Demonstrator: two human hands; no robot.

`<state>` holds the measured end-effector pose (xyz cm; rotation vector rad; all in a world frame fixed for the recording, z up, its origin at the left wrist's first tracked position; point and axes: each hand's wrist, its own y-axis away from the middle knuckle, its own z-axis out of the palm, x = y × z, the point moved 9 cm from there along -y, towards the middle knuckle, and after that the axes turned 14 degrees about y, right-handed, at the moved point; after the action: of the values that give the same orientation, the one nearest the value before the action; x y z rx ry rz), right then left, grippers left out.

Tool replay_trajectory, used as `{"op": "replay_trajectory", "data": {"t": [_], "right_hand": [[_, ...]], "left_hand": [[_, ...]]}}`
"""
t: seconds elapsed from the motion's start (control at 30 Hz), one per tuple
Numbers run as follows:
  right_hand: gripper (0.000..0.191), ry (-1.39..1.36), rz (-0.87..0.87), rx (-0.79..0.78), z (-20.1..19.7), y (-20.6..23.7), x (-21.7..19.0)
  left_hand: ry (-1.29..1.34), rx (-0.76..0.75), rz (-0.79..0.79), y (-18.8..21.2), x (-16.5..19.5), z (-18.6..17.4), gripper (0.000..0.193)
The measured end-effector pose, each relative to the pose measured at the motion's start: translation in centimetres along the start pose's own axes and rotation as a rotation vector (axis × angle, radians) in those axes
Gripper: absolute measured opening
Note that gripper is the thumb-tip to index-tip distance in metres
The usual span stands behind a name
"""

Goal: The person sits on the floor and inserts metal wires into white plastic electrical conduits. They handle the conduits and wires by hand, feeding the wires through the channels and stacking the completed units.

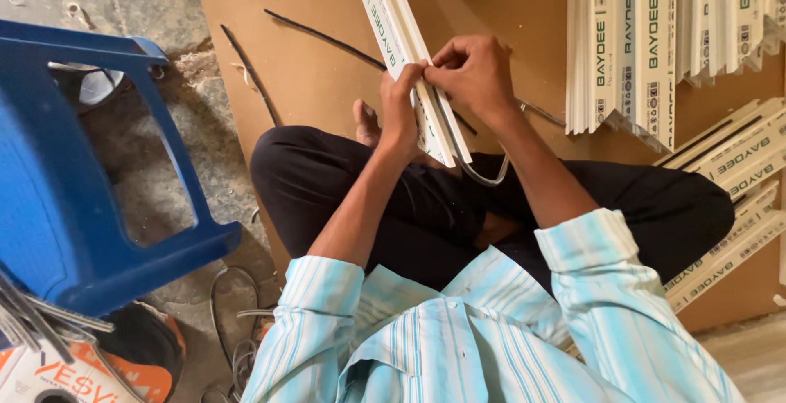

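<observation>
Profile in hand: one long white plastic profile (pixel 407 47), slanting from the top of the view down to the person's lap, above the crossed legs.
Stacks: one upright bundle of white profiles (pixel 626 51) at upper right; several more profiles (pixel 741 162) lying slanted at the right edge; exact count not readable.
Strips: two thin dark strips (pixel 246 67) on the brown board (pixel 327 84); a pale gasket strip (pixel 483 175) curls out under the profile's lower end.
Around: a blue plastic stool (pixel 74 207) at left, cables (pixel 233 321) on the floor beside it.
Left hand (pixel 399 112): wrist bent up, grip closed around the profile's left edge.
Right hand (pixel 473 76): fingertips pinching the profile's right edge, touching the left hand.
</observation>
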<state>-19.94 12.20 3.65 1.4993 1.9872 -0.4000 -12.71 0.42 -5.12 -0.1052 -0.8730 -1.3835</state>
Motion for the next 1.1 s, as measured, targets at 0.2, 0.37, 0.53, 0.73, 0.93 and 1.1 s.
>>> {"op": "replay_trajectory", "data": {"t": [0.2,0.37,0.53,0.73,0.93,1.1], "right_hand": [[0.025,-0.191,0.106,-0.305,-1.6,4.7,-0.2],[0.048,-0.313,-0.134,-0.415,-3.0,9.0,-2.4],[0.029,-0.112,0.032,-0.232,-2.1,8.2,0.1],[0.020,0.086,-0.001,0.012,1.2,-0.1,2.2],[0.024,0.036,-0.072,0.097,2.8,-7.5,0.7],[0.025,-0.049,-0.023,-0.169,1.0,-4.1,-1.1]], "left_hand": [[0.004,0.042,-0.033,0.0,-0.1,-0.1,0.051],[-0.056,0.061,0.004,0.0,-0.3,-0.2,0.050],[-0.121,0.054,0.059,-0.3,-0.3,-0.5,0.048],[-0.054,0.023,0.103,-1.3,-1.5,-1.9,0.046],[0.161,0.022,0.083,-2.9,-4.3,-4.0,0.049],[0.106,0.116,0.050,-3.3,-4.8,-5.1,0.051]]}}
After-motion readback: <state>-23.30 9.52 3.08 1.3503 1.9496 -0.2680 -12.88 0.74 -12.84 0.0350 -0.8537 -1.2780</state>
